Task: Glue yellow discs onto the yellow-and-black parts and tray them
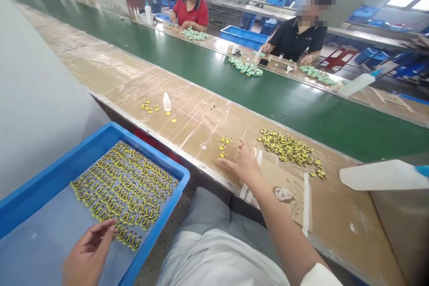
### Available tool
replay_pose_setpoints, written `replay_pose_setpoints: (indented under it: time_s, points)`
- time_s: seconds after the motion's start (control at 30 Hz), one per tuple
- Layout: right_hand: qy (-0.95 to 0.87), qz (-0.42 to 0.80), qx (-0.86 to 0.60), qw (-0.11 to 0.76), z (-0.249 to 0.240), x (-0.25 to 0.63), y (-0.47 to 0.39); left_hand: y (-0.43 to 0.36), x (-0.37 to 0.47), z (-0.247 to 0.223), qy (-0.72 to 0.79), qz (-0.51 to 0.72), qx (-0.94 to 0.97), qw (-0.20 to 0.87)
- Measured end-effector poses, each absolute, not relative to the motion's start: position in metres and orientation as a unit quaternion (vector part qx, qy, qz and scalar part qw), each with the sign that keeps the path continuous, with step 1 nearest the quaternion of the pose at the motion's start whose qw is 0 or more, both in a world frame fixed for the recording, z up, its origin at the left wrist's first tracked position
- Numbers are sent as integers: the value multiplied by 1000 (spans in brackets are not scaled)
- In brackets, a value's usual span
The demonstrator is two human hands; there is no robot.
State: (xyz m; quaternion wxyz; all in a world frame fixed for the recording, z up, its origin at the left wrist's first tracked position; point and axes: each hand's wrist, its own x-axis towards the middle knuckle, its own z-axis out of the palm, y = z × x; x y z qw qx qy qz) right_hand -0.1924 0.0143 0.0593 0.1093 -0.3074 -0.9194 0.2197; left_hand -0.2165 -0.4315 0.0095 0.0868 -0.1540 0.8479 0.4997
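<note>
Rows of small yellow-and-dark pieces [127, 183] stand in a blue tray [174, 176] at the lower left. My left hand [89, 250] is over the tray's near rows, thumb and fingers pinched at the edge of a row; a small piece seems to be between the fingertips. On the workbench [197, 116], my right hand [244, 163] reaches with thumb and fingers apart, holding nothing, just right of a few small yellow pieces [223, 147]. A heap of yellow and dark parts [290, 147] lies beyond it to the right.
Cardboard [278, 183] is taped beside my right forearm. A small white bottle [166, 102] stands among more yellow pieces; a large white bottle [382, 175] lies at right. Beyond the green belt [201, 67], two people [194, 9] [298, 38] sit by pale green pieces [246, 66].
</note>
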Motion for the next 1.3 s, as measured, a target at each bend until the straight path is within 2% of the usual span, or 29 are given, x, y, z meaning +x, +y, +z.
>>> replay_pose_setpoints:
  time_s: [0.1,0.3,0.63,1.0,1.3]
  points:
    - [-920,202,-327,82,49,-205,13,-383,-229,23,879,472,-16,66]
    - [-914,191,-348,82,41,-231,29,-268,-263,39,830,475,284,67]
    - [-921,250,-281,106,34,-255,50,-97,-335,26,788,456,404,82]
    - [-863,425,-240,131,28,-263,62,-72,-338,14,732,520,419,133]
    - [-684,674,-270,70,51,-256,45,-85,-329,24,633,666,357,172]
